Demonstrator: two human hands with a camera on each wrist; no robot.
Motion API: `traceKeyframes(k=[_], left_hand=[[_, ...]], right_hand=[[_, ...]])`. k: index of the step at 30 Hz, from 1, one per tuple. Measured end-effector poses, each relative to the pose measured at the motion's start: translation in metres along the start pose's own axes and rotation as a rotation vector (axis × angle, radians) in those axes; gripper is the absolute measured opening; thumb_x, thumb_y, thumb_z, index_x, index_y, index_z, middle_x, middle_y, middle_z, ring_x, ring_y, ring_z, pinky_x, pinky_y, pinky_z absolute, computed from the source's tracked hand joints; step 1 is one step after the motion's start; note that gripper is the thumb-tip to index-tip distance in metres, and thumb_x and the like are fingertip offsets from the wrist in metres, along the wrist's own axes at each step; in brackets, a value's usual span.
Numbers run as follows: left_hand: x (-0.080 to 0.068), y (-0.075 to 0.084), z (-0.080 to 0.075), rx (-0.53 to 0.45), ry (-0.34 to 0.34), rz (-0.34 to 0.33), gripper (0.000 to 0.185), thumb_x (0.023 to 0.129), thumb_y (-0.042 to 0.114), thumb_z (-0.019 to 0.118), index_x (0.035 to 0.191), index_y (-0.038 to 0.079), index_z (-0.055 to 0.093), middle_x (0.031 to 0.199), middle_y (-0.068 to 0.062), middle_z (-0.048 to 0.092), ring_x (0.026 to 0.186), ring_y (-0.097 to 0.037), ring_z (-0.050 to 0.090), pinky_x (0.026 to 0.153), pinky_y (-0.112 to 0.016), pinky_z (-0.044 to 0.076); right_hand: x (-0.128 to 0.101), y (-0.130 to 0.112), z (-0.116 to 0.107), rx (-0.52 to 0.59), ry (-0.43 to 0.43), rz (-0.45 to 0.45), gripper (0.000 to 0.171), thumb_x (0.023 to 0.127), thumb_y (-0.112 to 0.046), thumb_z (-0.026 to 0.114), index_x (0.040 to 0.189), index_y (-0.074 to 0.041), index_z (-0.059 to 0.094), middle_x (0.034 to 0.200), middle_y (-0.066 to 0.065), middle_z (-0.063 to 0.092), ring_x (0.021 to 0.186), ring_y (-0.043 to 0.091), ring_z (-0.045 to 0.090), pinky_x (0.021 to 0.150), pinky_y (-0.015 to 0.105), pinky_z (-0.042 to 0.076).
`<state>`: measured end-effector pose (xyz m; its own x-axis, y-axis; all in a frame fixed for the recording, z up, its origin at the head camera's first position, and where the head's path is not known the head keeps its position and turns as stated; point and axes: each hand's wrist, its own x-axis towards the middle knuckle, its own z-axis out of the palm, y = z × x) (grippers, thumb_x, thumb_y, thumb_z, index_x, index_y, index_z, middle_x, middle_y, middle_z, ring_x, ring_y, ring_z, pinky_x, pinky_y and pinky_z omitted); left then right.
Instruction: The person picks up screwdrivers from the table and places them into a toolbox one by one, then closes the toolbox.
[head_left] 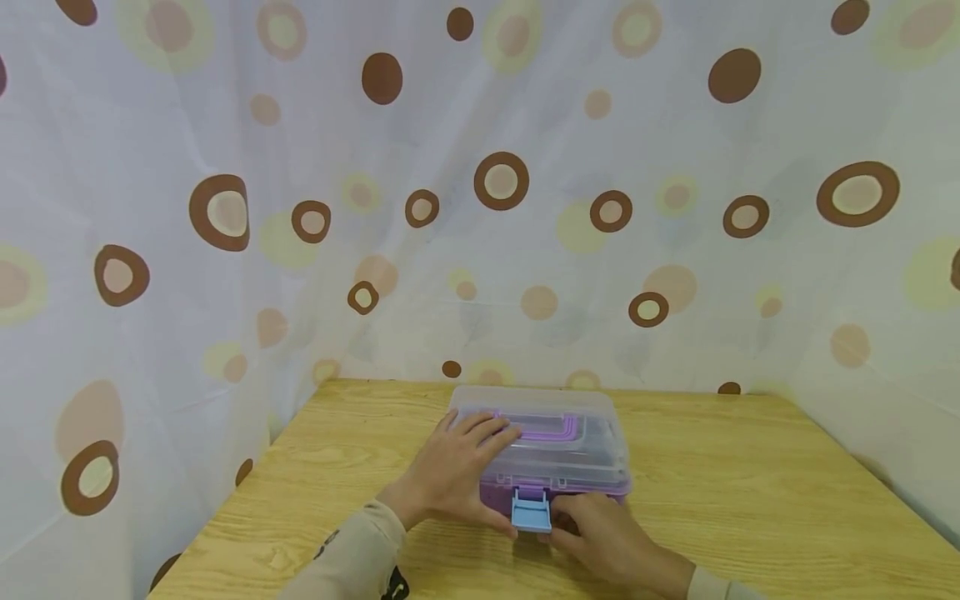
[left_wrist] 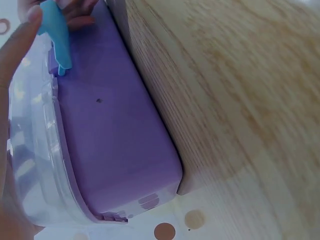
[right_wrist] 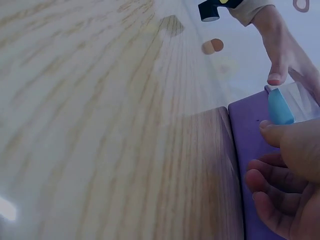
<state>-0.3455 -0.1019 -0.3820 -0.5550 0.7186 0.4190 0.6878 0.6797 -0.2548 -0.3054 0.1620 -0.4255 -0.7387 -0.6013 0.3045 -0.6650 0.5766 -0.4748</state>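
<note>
Wood-grain table [head_left: 750, 492], dotted curtain [head_left: 225, 208] behind. Purple box [head_left: 551, 454], clear lid, centred; left hand [head_left: 457, 475] rests flat atop, right hand [head_left: 600, 533] pinches blue latch [head_left: 531, 510].

Rectangular storage box with smooth, matt purple plastic base [left_wrist: 120, 135], glossy clear plastic lid [head_left: 558, 437] and smooth light-blue plastic latch [head_left: 531, 510]. Pale wood-grain tabletop [head_left: 750, 492], faintly sheened. Backdrop: thin, creased white cloth curtain with brown dots [head_left: 300, 167].
</note>
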Motion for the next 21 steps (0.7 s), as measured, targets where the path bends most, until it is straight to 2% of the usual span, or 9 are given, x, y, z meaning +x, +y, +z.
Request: traceKeyframes(k=[3,8,13,21], left_hand=[[0.0005,0.0007,-0.0005,-0.005,-0.016,-0.01,0.122,0.063,0.096,0.062,0.16,0.025,0.039,0.158,0.0,0.046,0.147,-0.025,0.037,0.114,-0.066,0.03],[0.0002,0.002,-0.0007,-0.018,-0.024,-0.018,0.117,0.067,0.093,0.063,0.16,0.024,0.041,0.157,0.001,0.047,0.147,-0.026,0.037,0.114,-0.066,0.029],[0.0005,0.0015,-0.001,-0.041,-0.011,-0.02,0.112,0.071,0.089,0.066,0.159,0.023,0.043,0.156,0.0,0.048,0.147,-0.027,0.038,0.114,-0.067,0.029],[0.001,0.0,0.0004,-0.124,0.019,-0.03,0.094,0.083,0.078,0.065,0.156,0.021,0.047,0.154,-0.002,0.05,0.145,-0.028,0.04,0.112,-0.069,0.029]], right_hand=[[0.0,-0.0004,-0.0001,0.013,0.0,-0.002,0.015,0.095,-0.027,0.077,0.09,-0.014,0.073,0.079,-0.016,0.068,0.069,-0.001,0.064,0.061,0.02,0.054],[-0.0006,-0.0011,-0.0002,-0.022,0.02,0.016,0.019,0.096,-0.031,0.075,0.085,-0.017,0.07,0.067,-0.019,0.055,0.057,-0.003,0.049,0.051,0.02,0.046],[-0.0011,-0.0023,-0.0007,-0.051,0.06,0.02,0.02,0.096,-0.033,0.076,0.093,-0.014,0.074,0.073,-0.019,0.059,0.059,-0.003,0.049,0.052,0.022,0.045],[-0.0035,-0.0024,0.0012,0.042,0.052,0.052,0.027,0.105,-0.035,0.063,0.084,-0.017,0.066,0.065,-0.017,0.052,0.051,-0.001,0.046,0.045,0.021,0.04]])
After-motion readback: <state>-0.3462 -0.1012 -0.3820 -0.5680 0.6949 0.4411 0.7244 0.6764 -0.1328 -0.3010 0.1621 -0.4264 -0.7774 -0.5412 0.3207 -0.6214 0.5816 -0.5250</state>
